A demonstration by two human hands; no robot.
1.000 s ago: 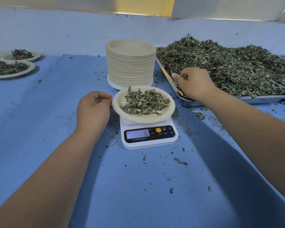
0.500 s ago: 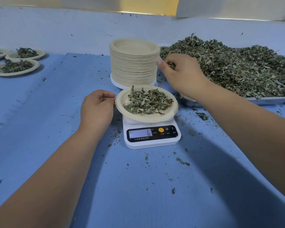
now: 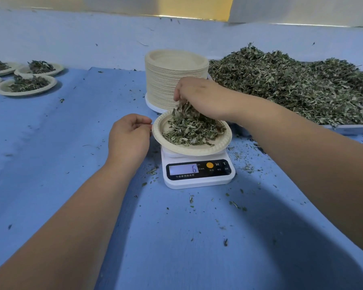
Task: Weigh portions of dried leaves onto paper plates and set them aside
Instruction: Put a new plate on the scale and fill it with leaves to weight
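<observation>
A paper plate (image 3: 216, 148) heaped with dried leaves (image 3: 192, 129) sits on a small white digital scale (image 3: 198, 173) whose display reads 6. My right hand (image 3: 203, 97) hovers over the plate's far side, fingers pointing down and pinching a clump of leaves that touches the heap. My left hand (image 3: 129, 136) rests on the blue cloth just left of the plate, fingers loosely curled, fingertips beside the rim. A tall stack of empty paper plates (image 3: 172, 78) stands behind the scale. A metal tray (image 3: 352, 128) piled with dried leaves (image 3: 291, 84) lies at the right.
Several filled paper plates (image 3: 26, 85) sit at the far left on the blue cloth. Loose leaf crumbs are scattered around the scale and in front of it. A pale wall edge runs along the back.
My right hand came off the tray with a pinch of leaves, moved left past the plate stack and lowered onto the plate on the scale. My left hand stayed beside the rim.
</observation>
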